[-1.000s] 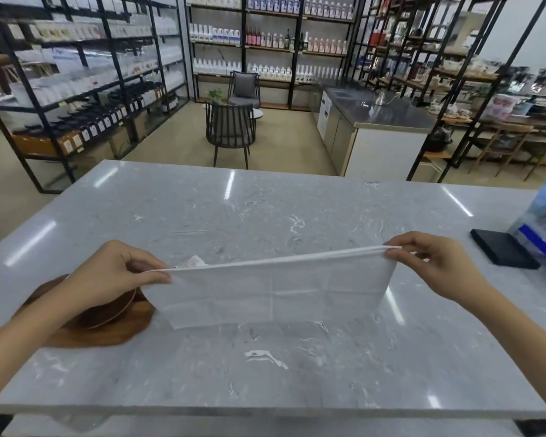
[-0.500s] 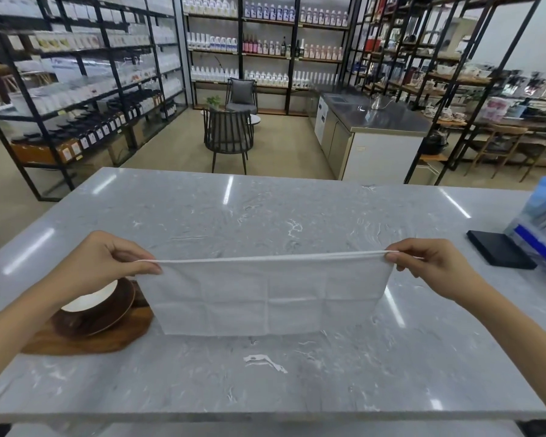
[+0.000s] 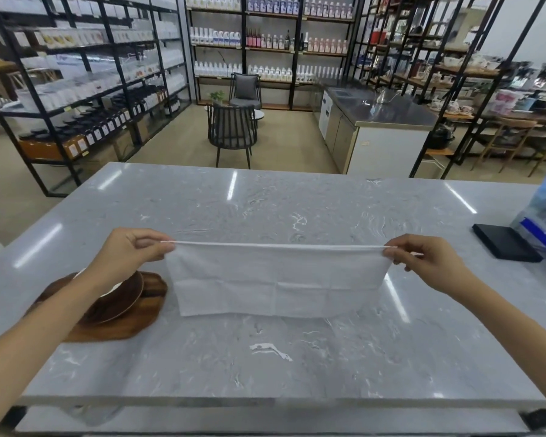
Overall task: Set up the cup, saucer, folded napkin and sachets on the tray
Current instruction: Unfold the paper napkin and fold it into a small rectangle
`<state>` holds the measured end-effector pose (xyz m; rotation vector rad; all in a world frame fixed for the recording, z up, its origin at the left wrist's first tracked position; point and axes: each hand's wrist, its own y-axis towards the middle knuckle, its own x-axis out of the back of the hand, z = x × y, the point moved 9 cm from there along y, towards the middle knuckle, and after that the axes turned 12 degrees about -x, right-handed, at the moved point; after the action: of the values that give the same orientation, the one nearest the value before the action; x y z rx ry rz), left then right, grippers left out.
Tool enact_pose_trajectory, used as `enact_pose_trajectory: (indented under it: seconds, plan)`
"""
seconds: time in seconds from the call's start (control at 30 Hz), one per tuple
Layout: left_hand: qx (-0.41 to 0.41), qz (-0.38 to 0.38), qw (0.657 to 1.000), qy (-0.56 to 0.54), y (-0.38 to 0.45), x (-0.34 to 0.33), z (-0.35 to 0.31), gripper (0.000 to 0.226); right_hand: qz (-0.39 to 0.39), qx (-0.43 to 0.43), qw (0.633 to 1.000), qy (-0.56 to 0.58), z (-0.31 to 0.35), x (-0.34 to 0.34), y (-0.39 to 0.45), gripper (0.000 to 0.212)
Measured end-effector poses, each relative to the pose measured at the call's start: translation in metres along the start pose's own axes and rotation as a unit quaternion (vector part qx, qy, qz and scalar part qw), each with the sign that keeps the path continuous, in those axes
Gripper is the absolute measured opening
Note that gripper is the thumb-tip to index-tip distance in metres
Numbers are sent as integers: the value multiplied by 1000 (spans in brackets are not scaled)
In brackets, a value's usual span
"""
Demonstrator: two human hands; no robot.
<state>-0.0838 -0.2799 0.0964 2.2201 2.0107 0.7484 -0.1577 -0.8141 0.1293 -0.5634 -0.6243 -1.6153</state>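
Over the marble counter [image 3: 297, 209], my left hand [image 3: 130, 250] and right hand [image 3: 423, 260] each pinch a top corner of the white napkin [image 3: 275, 282], stretched taut, bottom edge touching the counter. Wooden tray [image 3: 133, 323] with brown saucer [image 3: 120, 301] just left; bare counter ahead.

Grey marble table [image 3: 297, 216] carries wooden tray [image 3: 133, 323], black pad [image 3: 505, 246].
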Motion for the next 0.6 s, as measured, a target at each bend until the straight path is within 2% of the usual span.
enact_pose_trajectory:
  seconds: [0.13, 0.27, 0.37, 0.53, 0.6]
  plan:
    - [12, 45, 999, -12, -3, -17, 7, 12, -27, 7, 998, 62, 7, 16, -3, 18]
    - [4, 122, 989, 79, -7, -40, 22, 2, -101, 43, 992, 64, 40, 29, -13, 11]
    - [2, 167, 978, 123, -7, -58, 32, 7, -153, 90, 983, 43, 85, 41, -19, 8]
    - [1, 287, 937, 197, -9, -92, 40, 17, -204, 201, 957, -38, 161, 51, -31, 17]
    - [-13, 346, 903, 253, -6, -108, 28, 22, -219, 266, 935, -81, 189, 50, -40, 19]
